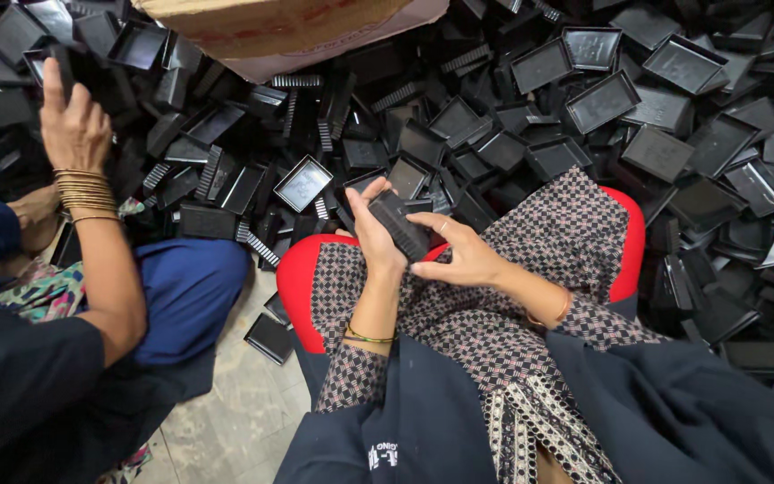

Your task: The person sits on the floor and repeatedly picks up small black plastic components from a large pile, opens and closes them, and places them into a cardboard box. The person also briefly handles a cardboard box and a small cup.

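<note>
Centre of the frame: the left hand [374, 235] grips a small black ribbed plastic piece [399, 224] from the left, while the right hand [464, 256] presses its fingers against the piece's lower right edge. A huge pile of black plastic trays [602, 100] fills the top and right. At upper left, a co-worker's hand [73, 121] wearing bangles lifts another black piece [51, 61]. A cardboard box [288, 27] sits at top centre.
</note>
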